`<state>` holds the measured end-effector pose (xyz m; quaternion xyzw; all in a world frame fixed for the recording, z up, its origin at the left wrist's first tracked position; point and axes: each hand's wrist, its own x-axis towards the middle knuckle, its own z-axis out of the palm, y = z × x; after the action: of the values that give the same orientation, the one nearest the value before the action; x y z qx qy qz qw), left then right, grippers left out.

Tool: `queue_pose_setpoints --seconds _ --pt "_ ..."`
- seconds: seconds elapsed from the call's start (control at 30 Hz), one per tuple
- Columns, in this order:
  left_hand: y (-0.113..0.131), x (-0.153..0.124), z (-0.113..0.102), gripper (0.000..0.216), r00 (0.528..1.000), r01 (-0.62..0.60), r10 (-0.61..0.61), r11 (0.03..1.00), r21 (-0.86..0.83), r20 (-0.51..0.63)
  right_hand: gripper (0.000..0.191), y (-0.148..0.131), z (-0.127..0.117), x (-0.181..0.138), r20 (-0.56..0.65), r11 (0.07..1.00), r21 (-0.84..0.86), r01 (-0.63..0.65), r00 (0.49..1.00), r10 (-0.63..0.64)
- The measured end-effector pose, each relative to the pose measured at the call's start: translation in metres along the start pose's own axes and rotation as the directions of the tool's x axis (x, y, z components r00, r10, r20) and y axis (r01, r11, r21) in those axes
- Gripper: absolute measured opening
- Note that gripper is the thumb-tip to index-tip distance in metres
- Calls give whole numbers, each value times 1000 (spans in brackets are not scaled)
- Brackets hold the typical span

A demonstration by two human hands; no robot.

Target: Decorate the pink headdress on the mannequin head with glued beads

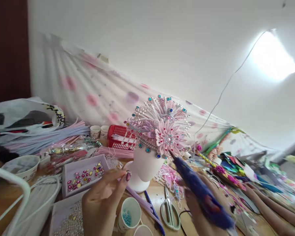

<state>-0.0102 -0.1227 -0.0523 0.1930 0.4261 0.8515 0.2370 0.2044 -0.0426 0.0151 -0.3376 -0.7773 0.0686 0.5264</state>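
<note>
Gun point(199, 190) gripped by right hand point(194, 209), aimed 11 o'clock, close to flower point(168, 139); left hand point(103, 193) pinched, contents unclear, flower at 2 o'clock.

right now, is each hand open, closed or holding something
Left hand: closed in a pinch; cannot tell whether it holds anything.
Right hand: closed, holding a long dark blue plastic glue gun.

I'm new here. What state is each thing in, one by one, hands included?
Left hand: raised, fingertips pinched; whether holding anything, unclear
Right hand: gripping the glue gun
Glue gun: nozzle at the headdress; power unclear
Headdress: on the head form
Head form: standing
Scissors: closed, lying down
Bead cup: upright, blue beads inside
Gem tray: open, gems inside
</note>
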Motion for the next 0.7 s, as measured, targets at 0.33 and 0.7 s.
queue_pose_setpoints --seconds 0.33,0.7 --pt "-1 5 -32 29 989 144 -143 989 -22 33 15 -32 76 35 91 829 -310 465 883 -460" --pt "5 8 -27 15 986 72 -60 995 -72 158 13 -41 86 29 117 805 -380 455 887 -446"
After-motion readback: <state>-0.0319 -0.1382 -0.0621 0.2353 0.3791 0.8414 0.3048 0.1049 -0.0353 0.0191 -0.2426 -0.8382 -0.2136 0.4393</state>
